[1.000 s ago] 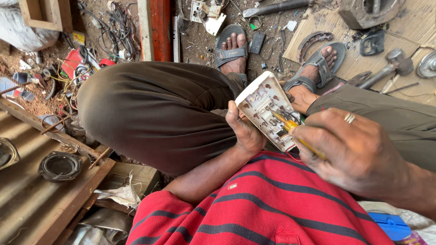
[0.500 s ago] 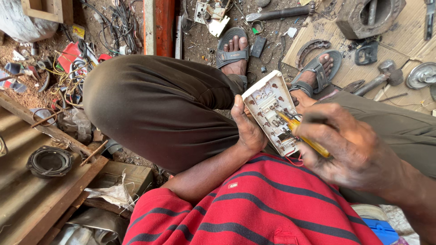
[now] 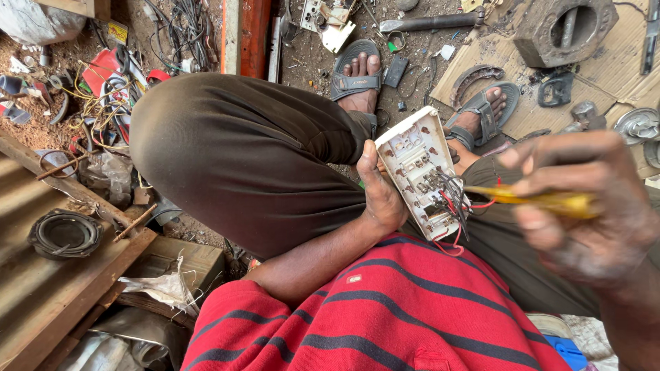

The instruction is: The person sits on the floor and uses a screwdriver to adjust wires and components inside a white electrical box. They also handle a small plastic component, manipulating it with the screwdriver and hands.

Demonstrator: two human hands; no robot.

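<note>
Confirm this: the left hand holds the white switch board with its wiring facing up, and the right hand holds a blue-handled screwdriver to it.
Not quite. In the head view the screwdriver in the right hand has a yellow handle, not blue. The left hand does hold the white switch board, wiring up.

A switch board (image 3: 423,172) sat in the left hand (image 3: 380,196), above the lap, between the knees. To its right, the right hand (image 3: 584,206) held a screwdriver (image 3: 533,199) against its wires. Beyond it, two sandalled feet (image 3: 361,72) rested on the ground; a coil (image 3: 63,233) lay far left.
</note>
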